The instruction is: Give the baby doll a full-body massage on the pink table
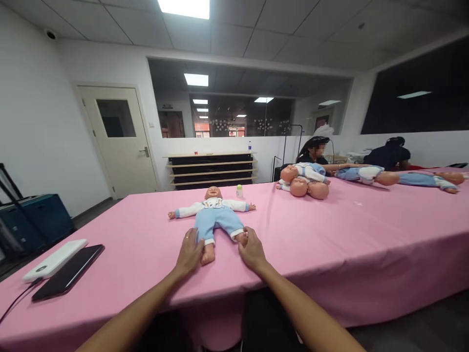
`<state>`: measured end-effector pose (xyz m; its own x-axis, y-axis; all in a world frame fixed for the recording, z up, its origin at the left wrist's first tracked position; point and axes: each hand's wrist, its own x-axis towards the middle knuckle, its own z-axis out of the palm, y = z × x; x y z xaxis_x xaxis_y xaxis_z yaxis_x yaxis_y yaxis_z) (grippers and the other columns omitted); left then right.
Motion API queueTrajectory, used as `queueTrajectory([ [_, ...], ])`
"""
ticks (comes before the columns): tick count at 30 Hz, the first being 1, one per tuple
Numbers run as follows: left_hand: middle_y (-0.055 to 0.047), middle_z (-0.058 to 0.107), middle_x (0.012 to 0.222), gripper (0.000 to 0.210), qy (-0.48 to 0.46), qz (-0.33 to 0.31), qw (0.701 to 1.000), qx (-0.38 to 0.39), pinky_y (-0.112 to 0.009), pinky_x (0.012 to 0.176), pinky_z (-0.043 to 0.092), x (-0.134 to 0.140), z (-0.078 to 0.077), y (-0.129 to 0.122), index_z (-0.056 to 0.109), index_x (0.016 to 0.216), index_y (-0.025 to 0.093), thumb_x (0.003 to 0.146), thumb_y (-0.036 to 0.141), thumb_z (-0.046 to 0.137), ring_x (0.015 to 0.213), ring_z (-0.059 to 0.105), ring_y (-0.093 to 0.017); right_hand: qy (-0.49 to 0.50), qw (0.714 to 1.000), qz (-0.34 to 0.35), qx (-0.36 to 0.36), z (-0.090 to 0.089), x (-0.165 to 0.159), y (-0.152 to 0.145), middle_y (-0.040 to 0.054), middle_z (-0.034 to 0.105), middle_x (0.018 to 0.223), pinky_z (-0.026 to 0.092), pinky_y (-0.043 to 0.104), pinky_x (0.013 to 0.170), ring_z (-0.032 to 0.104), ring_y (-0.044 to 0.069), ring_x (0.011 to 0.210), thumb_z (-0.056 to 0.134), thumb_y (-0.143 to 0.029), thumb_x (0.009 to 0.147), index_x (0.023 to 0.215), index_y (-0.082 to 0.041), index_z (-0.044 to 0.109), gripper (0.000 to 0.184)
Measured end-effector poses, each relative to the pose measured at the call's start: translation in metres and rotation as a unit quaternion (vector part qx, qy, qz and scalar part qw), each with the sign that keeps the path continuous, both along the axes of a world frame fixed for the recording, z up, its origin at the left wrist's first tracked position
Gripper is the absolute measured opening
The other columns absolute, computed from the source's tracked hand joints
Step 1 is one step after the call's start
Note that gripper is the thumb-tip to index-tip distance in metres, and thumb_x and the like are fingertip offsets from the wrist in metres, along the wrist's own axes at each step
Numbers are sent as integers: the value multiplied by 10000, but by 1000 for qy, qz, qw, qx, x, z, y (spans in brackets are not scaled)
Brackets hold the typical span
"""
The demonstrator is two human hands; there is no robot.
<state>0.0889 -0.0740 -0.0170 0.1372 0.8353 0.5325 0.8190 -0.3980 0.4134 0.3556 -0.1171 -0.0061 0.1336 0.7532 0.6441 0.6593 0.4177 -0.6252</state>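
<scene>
A baby doll (217, 218) in a white top and light blue trousers lies on its back on the pink-covered table, arms spread, head away from me. My left hand (189, 252) is at its lower leg on the left side, thumb near the white cuff and fingers along the trouser leg. Around the foot on the right side, my right hand (252, 249) is closed, partly hiding it. A small bottle (239, 191) with a green cap stands beyond the doll's arm.
A white power bank (54, 260) with a cable and a black phone (69, 273) lie at left on the pink tablecloth (146, 274). More dolls (304, 181) are heaped at right. Two people sit beyond them. A blue suitcase (34, 222) stands left of the table.
</scene>
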Motion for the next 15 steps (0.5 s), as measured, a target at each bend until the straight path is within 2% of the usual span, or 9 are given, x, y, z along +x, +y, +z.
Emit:
queueTrajectory([
  [4,-139,310,1523,610,70,-43,996,-15,-450,1081,386,21,6,-38,349,1439,183,878,396,459,1316,441,-290,99,995,34,8,0,0,10,47,608,1021,504,336,845,605,192,918,534,-87,657,1069,-202,588,431],
  [6,-130,321,1521,612,92,-48,994,-17,-435,1034,434,26,9,-44,380,1416,204,845,378,514,1242,516,-286,158,986,58,-5,0,-3,16,42,606,1004,509,317,827,608,182,896,548,-88,625,1018,-194,620,413],
  [10,-76,354,1515,524,96,-94,991,-24,-421,1012,454,28,13,-43,482,1330,246,818,326,559,1224,534,-269,254,961,98,-38,0,-10,25,56,596,1071,510,306,843,607,182,935,570,-97,594,1042,-180,636,461],
  [12,-53,381,1502,450,77,-133,988,-30,-409,1014,457,27,14,-41,530,1279,263,829,287,539,1230,533,-250,251,960,120,-43,1,-12,27,52,587,1075,508,306,848,597,176,938,550,-97,601,1032,-185,639,449],
  [15,-54,534,1366,350,30,-176,983,-29,-391,1018,460,26,15,-43,598,1183,264,861,229,466,1218,544,-223,196,967,156,-54,3,-12,26,45,566,1053,522,289,783,574,170,919,506,-102,611,946,-193,637,371],
])
